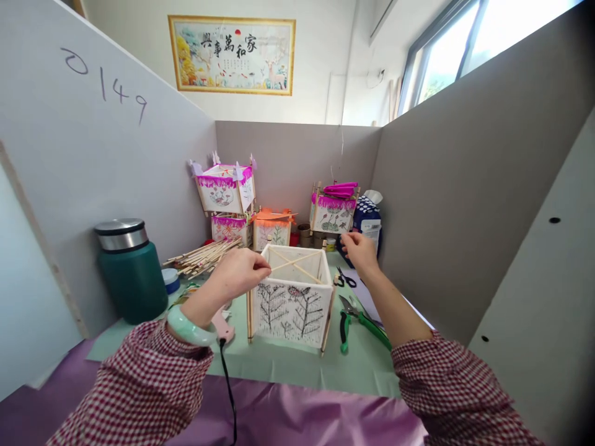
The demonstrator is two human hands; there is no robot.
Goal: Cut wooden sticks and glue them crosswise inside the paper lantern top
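A white square lantern [292,313] with dark plant drawings stands upright on the green mat, with wooden sticks at its corners and two thin sticks crossed over its open top. My left hand [244,271] has its fingers pinched at the lantern's upper left front corner; whatever is between the fingertips is hidden. To the right, my right hand [360,251] is raised beyond the lantern's right side, apart from it, fingers curled together near the lantern with pink fringe [333,214]. Anything in its fingertips is too small to tell.
Left are a green flask [132,279], a blue tape roll [171,282], wooden sticks [202,259] and a pink corded tool [223,326]. Right lie green-handled pliers [367,322] and black scissors [348,279]. Finished-looking lanterns [227,189] stand behind. Grey partitions [297,155] enclose the table.
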